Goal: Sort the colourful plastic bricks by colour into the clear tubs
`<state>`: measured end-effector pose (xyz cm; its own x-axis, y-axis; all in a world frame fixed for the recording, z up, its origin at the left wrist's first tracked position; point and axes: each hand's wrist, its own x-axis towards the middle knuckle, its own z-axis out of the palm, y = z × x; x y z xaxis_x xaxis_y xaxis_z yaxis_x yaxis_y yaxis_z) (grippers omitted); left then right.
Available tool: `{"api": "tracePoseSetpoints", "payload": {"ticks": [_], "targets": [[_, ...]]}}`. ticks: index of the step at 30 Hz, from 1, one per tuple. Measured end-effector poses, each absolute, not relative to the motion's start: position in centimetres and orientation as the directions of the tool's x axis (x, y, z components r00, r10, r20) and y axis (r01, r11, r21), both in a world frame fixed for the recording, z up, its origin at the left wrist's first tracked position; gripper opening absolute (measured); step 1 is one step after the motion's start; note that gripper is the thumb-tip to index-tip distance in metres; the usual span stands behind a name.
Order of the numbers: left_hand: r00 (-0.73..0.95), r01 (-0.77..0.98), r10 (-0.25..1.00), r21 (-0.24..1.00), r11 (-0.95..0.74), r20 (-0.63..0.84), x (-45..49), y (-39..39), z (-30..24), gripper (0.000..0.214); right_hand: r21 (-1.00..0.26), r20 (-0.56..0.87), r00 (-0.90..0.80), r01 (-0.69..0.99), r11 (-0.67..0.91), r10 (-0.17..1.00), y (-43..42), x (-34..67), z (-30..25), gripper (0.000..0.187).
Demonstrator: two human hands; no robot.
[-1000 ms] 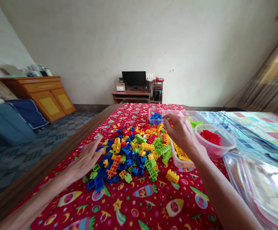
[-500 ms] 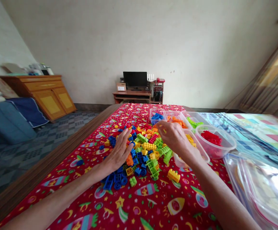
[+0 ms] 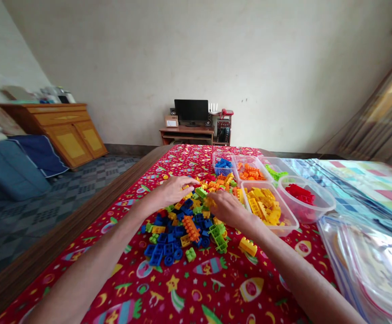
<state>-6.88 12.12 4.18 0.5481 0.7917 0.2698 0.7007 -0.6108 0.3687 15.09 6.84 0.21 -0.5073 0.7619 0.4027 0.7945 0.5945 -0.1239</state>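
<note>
A heap of mixed toy building blocks (image 3: pixel 172 243) in blue, green, yellow, orange and red lies on the red patterned cloth. Over the heap's far left side, my left hand (image 3: pixel 173 192) has its fingers stretched out and apart, with nothing seen in them. My right hand (image 3: pixel 227 208) is closed at the right of the heap, its fingertips on a yellow building block (image 3: pixel 211 202) partly hidden by the hand. Just right of it stands a clear tub of yellow blocks (image 3: pixel 288 229). A single yellow block (image 3: pixel 248 246) lies apart near the front.
Behind are clear tubs with blue blocks (image 3: pixel 223 164), orange blocks (image 3: pixel 250 172) and green blocks (image 3: pixel 276 173). A round tub (image 3: pixel 327 202) holds red blocks. Clear plastic lids (image 3: pixel 374 265) lie at the right. The cloth (image 3: pixel 162 297) covers the table; a monitor (image 3: pixel 191 111) stands far back.
My left hand has moved up and slightly right over the heap. My right hand has come down and left from the tubs into the heap, uncovering the tub of yellow blocks.
</note>
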Motion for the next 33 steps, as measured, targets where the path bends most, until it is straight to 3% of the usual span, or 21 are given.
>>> {"api": "tracePoseSetpoints", "payload": {"ticks": [5,10,14,17,20,23,25,29,33], "targets": [[0.573,0.726,0.758,0.234,-0.646,0.313,-8.3,13.5,2.1,0.033,-0.181,0.507,-0.366,0.840,0.512,0.781,7.6,15.6,1.4,0.031],[0.588,0.731,0.773,0.253,-0.634,0.237,-9.7,14.4,1.5,0.029,-0.260,0.562,-0.367,0.772,0.580,0.741,8.4,15.9,1.2,0.031],[0.584,0.745,0.769,0.206,-0.635,0.258,-9.4,14.4,1.8,0.020,-0.296,0.591,-0.390,0.710,0.639,0.706,8.4,15.9,1.1,0.033],[0.543,0.765,0.790,0.218,-0.605,0.286,-9.0,14.3,2.1,0.028,-0.345,0.596,-0.398,0.657,0.670,0.697,7.8,15.5,1.6,0.034],[0.490,0.707,0.822,0.420,-0.570,0.290,-8.2,13.8,2.5,0.039,-0.399,0.595,-0.411,0.595,0.698,0.691,7.1,15.0,2.4,0.033],[0.538,0.462,0.821,0.749,-0.475,0.189,-6.7,12.6,2.8,0.048,-0.390,0.624,-0.438,0.543,0.744,0.647,6.7,14.6,2.8,0.032],[0.569,0.312,0.815,0.888,-0.337,0.109,-5.5,11.6,3.0,0.058,-0.368,0.635,-0.460,0.526,0.766,0.621,6.7,14.6,2.8,0.032],[0.560,0.179,0.828,0.971,-0.156,0.030,-4.3,10.3,3.4,0.065,-0.373,0.610,-0.447,0.566,0.735,0.654,7.0,15.0,2.9,0.031],[0.539,0.225,0.839,0.948,-0.227,0.074,-5.3,10.9,3.5,0.051,-0.377,0.589,-0.351,0.678,0.632,0.728,7.1,16.1,4.5,0.035]]}}
